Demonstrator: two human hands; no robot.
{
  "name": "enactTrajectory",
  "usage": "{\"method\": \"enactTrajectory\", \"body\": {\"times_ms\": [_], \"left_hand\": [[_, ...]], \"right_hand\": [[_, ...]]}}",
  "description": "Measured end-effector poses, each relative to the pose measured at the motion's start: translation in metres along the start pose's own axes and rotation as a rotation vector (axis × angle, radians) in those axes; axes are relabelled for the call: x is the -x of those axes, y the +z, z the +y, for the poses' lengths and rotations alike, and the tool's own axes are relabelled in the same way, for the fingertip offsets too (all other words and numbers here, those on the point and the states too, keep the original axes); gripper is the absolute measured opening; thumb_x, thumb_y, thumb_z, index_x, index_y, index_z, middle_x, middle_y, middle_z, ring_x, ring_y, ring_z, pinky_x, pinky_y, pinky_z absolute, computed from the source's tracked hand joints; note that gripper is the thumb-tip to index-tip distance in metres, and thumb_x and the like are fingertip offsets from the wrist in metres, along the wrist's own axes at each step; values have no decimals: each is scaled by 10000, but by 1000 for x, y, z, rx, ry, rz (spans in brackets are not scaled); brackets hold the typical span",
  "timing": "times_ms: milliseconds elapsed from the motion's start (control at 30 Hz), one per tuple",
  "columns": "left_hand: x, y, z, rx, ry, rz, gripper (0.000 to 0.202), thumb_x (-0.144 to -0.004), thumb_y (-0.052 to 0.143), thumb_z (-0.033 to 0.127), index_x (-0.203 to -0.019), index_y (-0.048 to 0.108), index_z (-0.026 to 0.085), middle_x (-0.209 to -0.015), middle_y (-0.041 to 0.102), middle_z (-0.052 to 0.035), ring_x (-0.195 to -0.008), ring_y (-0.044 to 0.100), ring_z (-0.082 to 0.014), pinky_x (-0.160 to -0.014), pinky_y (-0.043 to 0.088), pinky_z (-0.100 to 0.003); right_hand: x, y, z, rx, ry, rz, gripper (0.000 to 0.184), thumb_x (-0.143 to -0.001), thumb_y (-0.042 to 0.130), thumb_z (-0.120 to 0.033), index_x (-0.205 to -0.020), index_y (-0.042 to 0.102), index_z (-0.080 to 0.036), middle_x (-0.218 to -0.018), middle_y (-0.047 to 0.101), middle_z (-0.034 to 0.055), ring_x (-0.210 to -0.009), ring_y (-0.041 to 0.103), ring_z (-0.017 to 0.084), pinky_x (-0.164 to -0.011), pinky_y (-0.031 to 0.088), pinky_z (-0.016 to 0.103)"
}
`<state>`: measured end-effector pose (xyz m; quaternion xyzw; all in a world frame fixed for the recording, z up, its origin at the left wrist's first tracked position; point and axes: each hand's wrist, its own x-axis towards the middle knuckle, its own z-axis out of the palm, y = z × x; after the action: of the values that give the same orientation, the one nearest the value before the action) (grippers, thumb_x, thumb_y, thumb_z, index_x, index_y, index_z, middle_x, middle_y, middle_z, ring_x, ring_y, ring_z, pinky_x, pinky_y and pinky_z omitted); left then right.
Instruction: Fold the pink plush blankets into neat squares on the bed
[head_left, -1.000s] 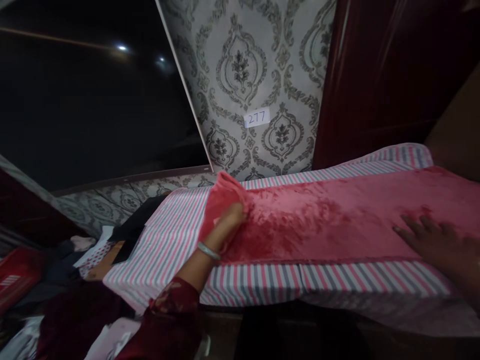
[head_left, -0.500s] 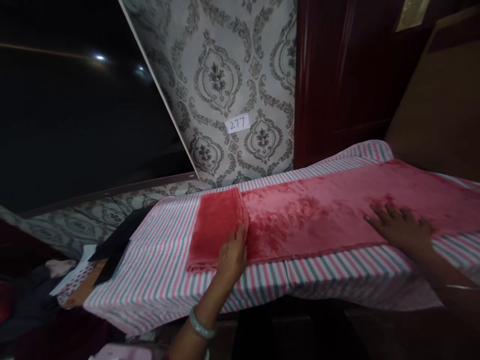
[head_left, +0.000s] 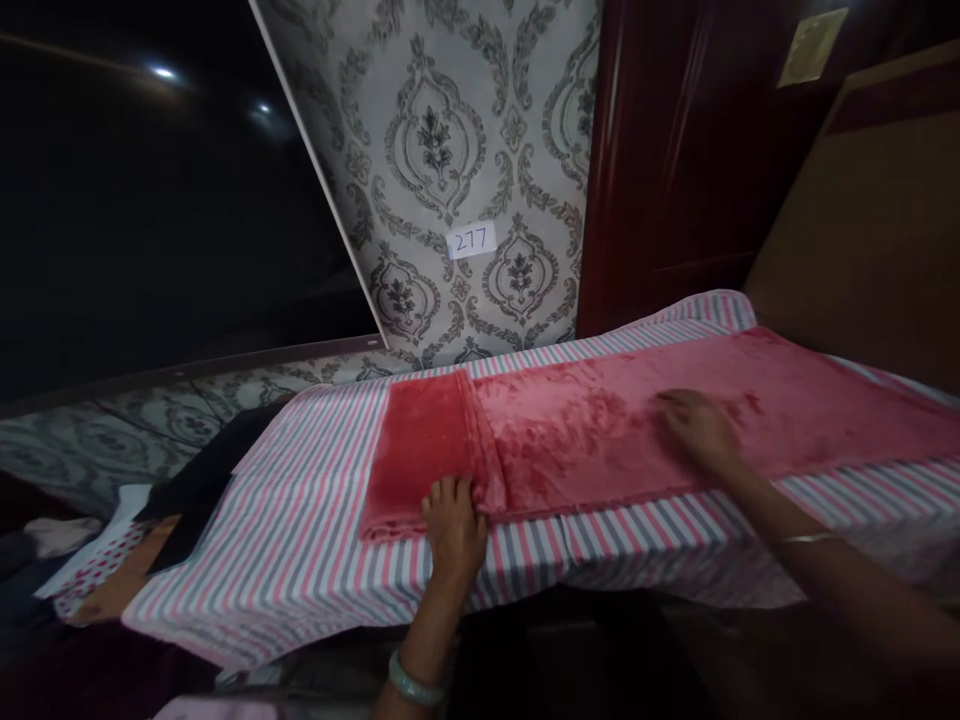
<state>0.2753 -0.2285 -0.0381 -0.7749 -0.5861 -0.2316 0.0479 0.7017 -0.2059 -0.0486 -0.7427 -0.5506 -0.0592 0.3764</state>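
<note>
A long red plush blanket (head_left: 622, 410) lies on a striped cloth (head_left: 300, 500). Its left end is folded over into a thick, darker red rectangular stack (head_left: 420, 430). At the front right corner of that stack rests my left hand (head_left: 454, 522), palm down, fingers apart over the fabric; what the thumb does at the edge is unclear. Over the middle of the single flat stretch is my right hand (head_left: 697, 430), fingers reaching left and blurred by motion, with nothing visible in them. Whether it touches the plush is hard to tell.
The striped cloth drapes over the table's front edge. A large dark screen (head_left: 172, 200) stands at the left against patterned wallpaper, near a paper label (head_left: 472, 240). A cardboard box (head_left: 870, 220) is at the right. Dark clothing and other items crowd the left end.
My right hand has moved left along the blanket from its flat right part. My left hand has shifted slightly toward the stack's front corner, and the view has tilted a little.
</note>
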Motion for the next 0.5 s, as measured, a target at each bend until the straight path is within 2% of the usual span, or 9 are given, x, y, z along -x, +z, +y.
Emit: {"method": "enactTrajectory", "body": {"times_ms": [67, 133, 200, 267, 367, 433, 500], "left_hand": [[1, 1, 0, -8, 8, -1, 443, -775, 612, 117, -1210, 645, 195, -1144, 603, -99, -1064, 502, -271, -891, 392, -416], [3, 3, -1, -6, 33, 3, 439, -784, 608, 119, -1213, 648, 203, -1149, 610, -97, -1068, 503, -271, -894, 388, -415], [5, 5, -3, -1, 81, 14, 433, -796, 596, 111, -1214, 655, 210, -1160, 627, -97, -1069, 509, -271, -897, 390, -416], [7, 8, -7, -3, 135, 45, 432, -800, 587, 96, -1207, 665, 215, -1159, 647, -94, -1051, 519, -269, -883, 401, -413], [8, 17, -12, -20, 195, 108, 468, -783, 590, 68, -1218, 667, 221, -1159, 662, -85, -1025, 528, -262, -861, 418, -407], [9, 25, -15, -16, 203, 154, 492, -764, 590, 51, -1215, 670, 229, -1151, 666, -78, -1011, 531, -257, -849, 421, -402], [9, 32, -17, 2, 192, 195, 502, -752, 583, 33, -1198, 678, 241, -1140, 673, -69, -1002, 533, -254, -842, 421, -399]], "right_hand": [[-4, 29, -61, -217, -74, -127, 309, -836, 521, -228, -1044, 743, -172, -1075, 739, 144, -959, 690, 245, -889, 546, 394], [-6, 63, -125, -338, -141, -273, 287, -831, 540, -212, -1030, 745, -185, -1059, 752, 103, -966, 695, 222, -889, 547, 347], [-8, 94, -181, -363, -84, -440, 328, -871, 521, -196, -1131, 721, -169, -1070, 754, 89, -954, 702, 194, -874, 542, 299], [-13, 119, -223, -357, -73, -485, 339, -900, 516, -205, -1179, 703, -158, -1016, 761, 81, -893, 710, 187, -815, 545, 280], [-25, 145, -257, -308, -67, -495, 280, -886, 590, -242, -1112, 719, -140, -1003, 759, 114, -909, 711, 231, -804, 542, 308], [-32, 156, -266, -269, -74, -492, 288, -876, 635, -294, -1104, 714, -136, -1017, 753, 140, -919, 707, 261, -799, 542, 336], [-35, 164, -272, -249, -123, -473, 350, -880, 649, -331, -1176, 684, -148, -1061, 744, 142, -938, 699, 262, -802, 538, 339]]}}
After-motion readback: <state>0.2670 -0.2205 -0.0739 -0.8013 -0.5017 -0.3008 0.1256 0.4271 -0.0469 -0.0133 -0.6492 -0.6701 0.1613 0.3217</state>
